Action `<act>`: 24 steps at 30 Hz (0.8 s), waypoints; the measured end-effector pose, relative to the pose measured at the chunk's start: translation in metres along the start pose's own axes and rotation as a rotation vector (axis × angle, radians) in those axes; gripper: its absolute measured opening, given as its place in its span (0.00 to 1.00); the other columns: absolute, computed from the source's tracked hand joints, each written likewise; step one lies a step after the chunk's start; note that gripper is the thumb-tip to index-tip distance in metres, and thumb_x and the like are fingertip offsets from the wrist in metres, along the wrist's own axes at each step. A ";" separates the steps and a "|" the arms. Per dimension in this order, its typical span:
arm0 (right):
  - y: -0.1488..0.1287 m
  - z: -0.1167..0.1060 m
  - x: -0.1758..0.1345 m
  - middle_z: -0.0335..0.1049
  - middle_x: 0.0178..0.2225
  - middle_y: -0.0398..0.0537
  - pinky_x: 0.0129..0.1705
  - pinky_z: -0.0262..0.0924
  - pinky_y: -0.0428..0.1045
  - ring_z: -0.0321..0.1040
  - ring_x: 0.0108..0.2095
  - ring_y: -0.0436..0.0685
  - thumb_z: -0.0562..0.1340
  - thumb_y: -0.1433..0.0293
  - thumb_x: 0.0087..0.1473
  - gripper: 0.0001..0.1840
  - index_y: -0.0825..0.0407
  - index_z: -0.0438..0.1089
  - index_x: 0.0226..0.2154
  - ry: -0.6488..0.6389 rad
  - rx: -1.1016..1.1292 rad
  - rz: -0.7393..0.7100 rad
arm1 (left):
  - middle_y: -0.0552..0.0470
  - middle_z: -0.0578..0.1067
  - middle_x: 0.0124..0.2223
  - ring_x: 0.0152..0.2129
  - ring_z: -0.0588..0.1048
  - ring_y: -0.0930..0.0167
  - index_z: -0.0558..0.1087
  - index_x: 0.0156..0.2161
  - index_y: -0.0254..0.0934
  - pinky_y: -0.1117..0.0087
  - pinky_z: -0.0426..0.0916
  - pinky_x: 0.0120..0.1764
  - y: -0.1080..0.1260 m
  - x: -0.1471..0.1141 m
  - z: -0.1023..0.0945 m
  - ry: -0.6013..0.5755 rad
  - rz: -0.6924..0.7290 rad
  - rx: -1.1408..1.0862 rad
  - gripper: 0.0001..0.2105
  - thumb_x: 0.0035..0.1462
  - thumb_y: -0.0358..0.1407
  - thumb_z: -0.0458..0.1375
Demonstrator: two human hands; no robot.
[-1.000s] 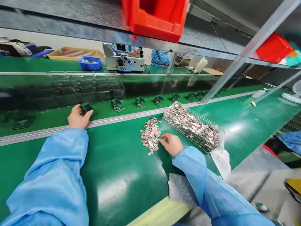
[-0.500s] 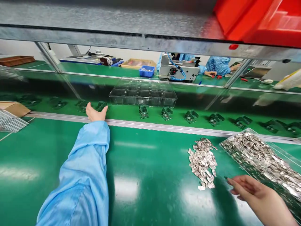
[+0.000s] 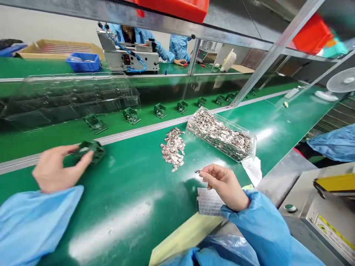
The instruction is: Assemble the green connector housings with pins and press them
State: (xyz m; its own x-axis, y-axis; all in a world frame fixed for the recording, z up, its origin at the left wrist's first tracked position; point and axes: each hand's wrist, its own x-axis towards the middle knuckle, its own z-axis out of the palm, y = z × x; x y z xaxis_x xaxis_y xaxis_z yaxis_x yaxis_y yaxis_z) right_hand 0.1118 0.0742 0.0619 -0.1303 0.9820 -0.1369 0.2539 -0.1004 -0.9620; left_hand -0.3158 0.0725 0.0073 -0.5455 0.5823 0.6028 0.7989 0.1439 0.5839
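Note:
Between the thumb and fingers of my left hand [image 3: 62, 164] is a dark green circuit-board assembly [image 3: 95, 150], held just over the front of the conveyor rail. My right hand [image 3: 223, 183] pinches a small metal piece [image 3: 198, 171] at its fingertips; its exact shape is too small to tell. To the left of that hand lies a loose pile of flat silvery metal pieces [image 3: 173, 147] on the green bench. Behind it, a clear plastic box [image 3: 222, 136] is heaped with similar pieces. A grey ribbed tray [image 3: 209, 201] sits partly beneath my right hand.
More green board assemblies [image 3: 131, 115] stand in a row on the green belt [image 3: 111, 131]. A clear blister tray [image 3: 74, 98] lies beyond them at left. Overhead runs a metal shelf with a red bin [image 3: 177, 8]. Co-workers in blue sleeves sit across, near a grey machine [image 3: 130, 57].
My left hand has taken a board assembly off the belt and brought it nearer. The view has swung right. My right hand still pinches a small piece.

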 end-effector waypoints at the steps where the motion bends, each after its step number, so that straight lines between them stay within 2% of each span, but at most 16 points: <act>1: 0.002 -0.003 -0.005 0.70 0.25 0.46 0.20 0.63 0.44 0.64 0.23 0.50 0.70 0.51 0.43 0.22 0.54 0.72 0.25 0.003 -0.005 -0.023 | 0.52 0.79 0.36 0.42 0.76 0.55 0.74 0.33 0.44 0.53 0.69 0.50 0.014 -0.016 0.003 -0.027 0.098 0.018 0.17 0.38 0.51 0.65; 3: 0.005 -0.009 -0.013 0.73 0.32 0.51 0.20 0.63 0.44 0.67 0.29 0.54 0.70 0.52 0.44 0.21 0.54 0.73 0.24 0.002 -0.007 -0.059 | 0.51 0.78 0.32 0.37 0.77 0.56 0.73 0.31 0.44 0.56 0.71 0.45 0.034 -0.044 0.007 -0.134 0.263 0.055 0.18 0.39 0.52 0.66; 4: 0.006 -0.011 -0.017 0.73 0.35 0.54 0.21 0.63 0.44 0.69 0.32 0.56 0.70 0.52 0.44 0.21 0.53 0.72 0.23 -0.001 0.002 -0.065 | 0.50 0.77 0.31 0.36 0.76 0.57 0.73 0.31 0.44 0.57 0.71 0.43 0.041 -0.057 0.007 -0.211 0.297 0.058 0.18 0.39 0.52 0.67; 6: 0.009 -0.015 -0.024 0.74 0.37 0.56 0.21 0.64 0.44 0.70 0.35 0.59 0.70 0.52 0.44 0.21 0.53 0.72 0.22 -0.017 0.039 -0.057 | 0.49 0.77 0.31 0.35 0.76 0.57 0.72 0.32 0.44 0.58 0.71 0.43 0.055 -0.079 0.004 -0.361 0.297 0.053 0.19 0.39 0.53 0.68; 8: 0.012 -0.019 -0.033 0.75 0.35 0.55 0.21 0.64 0.45 0.70 0.32 0.57 0.70 0.53 0.44 0.20 0.53 0.71 0.22 -0.034 0.074 -0.044 | 0.48 0.77 0.33 0.37 0.75 0.56 0.72 0.35 0.44 0.58 0.70 0.44 0.068 -0.096 -0.002 -0.492 0.258 0.048 0.22 0.39 0.54 0.68; 10: 0.015 -0.021 -0.041 0.75 0.33 0.53 0.21 0.63 0.44 0.68 0.26 0.53 0.70 0.54 0.45 0.19 0.53 0.72 0.22 -0.028 0.090 -0.045 | 0.46 0.77 0.39 0.43 0.74 0.55 0.71 0.44 0.44 0.56 0.68 0.49 0.080 -0.110 -0.009 -0.557 0.229 0.045 0.29 0.38 0.56 0.68; 12: 0.019 -0.023 -0.050 0.75 0.32 0.51 0.21 0.62 0.44 0.66 0.23 0.51 0.69 0.55 0.46 0.18 0.53 0.73 0.24 -0.010 0.102 -0.053 | 0.42 0.71 0.54 0.55 0.67 0.52 0.63 0.56 0.43 0.53 0.61 0.58 0.089 -0.118 -0.012 -0.586 0.242 0.029 0.42 0.37 0.57 0.68; 14: 0.024 -0.024 -0.058 0.74 0.30 0.50 0.22 0.61 0.44 0.65 0.23 0.51 0.69 0.55 0.47 0.17 0.52 0.73 0.25 -0.009 0.118 -0.055 | 0.38 0.57 0.66 0.63 0.56 0.50 0.48 0.65 0.42 0.50 0.53 0.63 0.092 -0.120 -0.011 -0.636 0.275 -0.008 0.54 0.38 0.57 0.68; 16: 0.030 -0.023 -0.065 0.72 0.28 0.48 0.23 0.59 0.44 0.64 0.23 0.51 0.68 0.55 0.48 0.17 0.52 0.72 0.26 -0.034 0.122 -0.039 | 0.36 0.47 0.70 0.66 0.49 0.49 0.37 0.68 0.41 0.48 0.51 0.63 0.093 -0.117 -0.006 -0.745 0.314 -0.059 0.58 0.41 0.56 0.67; 17: 0.033 -0.023 -0.069 0.71 0.26 0.46 0.23 0.58 0.44 0.63 0.23 0.51 0.67 0.55 0.49 0.16 0.52 0.72 0.27 -0.056 0.121 -0.027 | 0.35 0.48 0.70 0.66 0.50 0.50 0.36 0.68 0.41 0.47 0.51 0.63 0.093 -0.114 -0.002 -0.810 0.335 -0.091 0.58 0.42 0.56 0.66; 19: 0.039 -0.022 -0.075 0.69 0.25 0.44 0.24 0.56 0.44 0.61 0.23 0.50 0.66 0.56 0.51 0.16 0.52 0.71 0.28 -0.114 0.125 -0.005 | 0.35 0.55 0.67 0.64 0.56 0.50 0.39 0.68 0.40 0.48 0.55 0.61 0.095 -0.109 0.006 -0.925 0.368 -0.150 0.55 0.44 0.53 0.67; 21: 0.044 -0.021 -0.081 0.67 0.25 0.43 0.24 0.55 0.44 0.60 0.23 0.50 0.65 0.56 0.53 0.15 0.52 0.71 0.29 -0.157 0.147 0.010 | 0.36 0.64 0.62 0.58 0.65 0.52 0.47 0.67 0.39 0.49 0.61 0.58 0.100 -0.107 0.014 -0.982 0.369 -0.180 0.49 0.45 0.50 0.67; 24: 0.051 -0.022 -0.086 0.66 0.26 0.44 0.26 0.56 0.46 0.62 0.26 0.52 0.64 0.56 0.54 0.15 0.51 0.70 0.30 -0.114 0.188 -0.025 | 0.38 0.68 0.56 0.51 0.72 0.55 0.59 0.60 0.38 0.53 0.70 0.51 0.114 -0.115 0.020 -0.887 0.327 -0.247 0.37 0.46 0.45 0.68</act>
State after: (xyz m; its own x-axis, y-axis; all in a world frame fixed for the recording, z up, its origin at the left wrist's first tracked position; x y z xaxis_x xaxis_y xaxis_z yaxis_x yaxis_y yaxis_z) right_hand 0.1570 -0.0121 0.0296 -0.2450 0.9610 -0.1283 0.0676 -0.1151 -0.9911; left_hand -0.1567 0.0376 -0.0065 0.1632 0.9689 0.1861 0.7461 -0.2446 0.6193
